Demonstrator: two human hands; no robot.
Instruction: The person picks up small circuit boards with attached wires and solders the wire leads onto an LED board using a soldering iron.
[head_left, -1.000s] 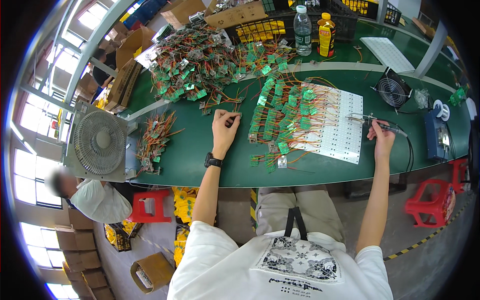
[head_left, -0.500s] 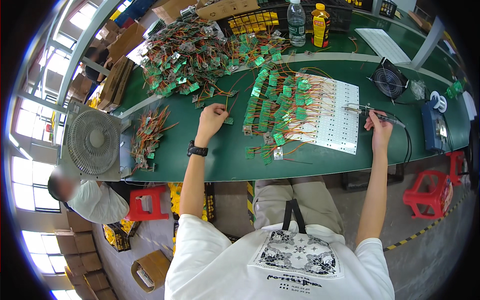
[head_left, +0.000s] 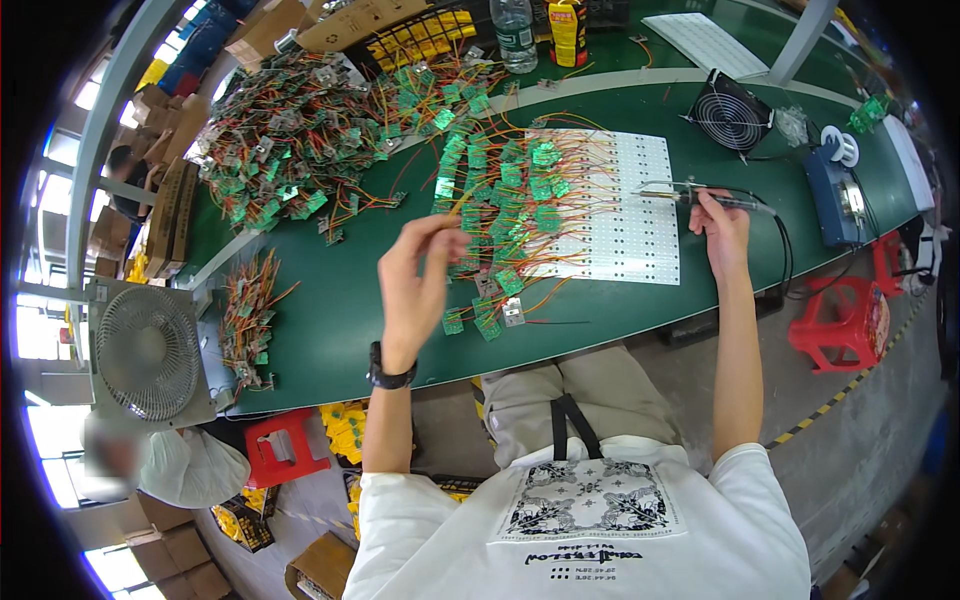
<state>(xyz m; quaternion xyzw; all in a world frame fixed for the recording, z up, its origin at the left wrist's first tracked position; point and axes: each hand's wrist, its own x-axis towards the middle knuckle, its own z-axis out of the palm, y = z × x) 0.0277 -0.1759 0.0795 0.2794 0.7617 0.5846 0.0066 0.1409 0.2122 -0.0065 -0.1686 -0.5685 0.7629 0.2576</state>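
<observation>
My left hand point(head_left: 418, 275) is raised over the table, just left of the rows of small green circuit boards point(head_left: 512, 175). Its thumb and fingers pinch a circuit board's wires; a yellow-orange wire point(head_left: 462, 200) sticks up from the fingertips, and the board is hard to make out there. In my right hand point(head_left: 722, 228) is a soldering iron point(head_left: 712, 198) with cables trailing from it. The iron's thin metal tip points left over the white perforated panel point(head_left: 645, 235). Wires from the rows of boards lie across the panel's left part.
A big heap of wired boards point(head_left: 290, 140) lies at the back left, a smaller bundle point(head_left: 250, 325) at the left. A fan point(head_left: 150, 355) stands beyond it. At the right are a black fan point(head_left: 733, 115), a blue soldering station point(head_left: 836, 195) and a wire spool point(head_left: 840, 148). A bottle point(head_left: 514, 38) stands behind.
My left hand has lifted and moved right toward the rows of boards, still pinching the wires. My right hand keeps the iron over the panel. The whole view has shifted and tilted.
</observation>
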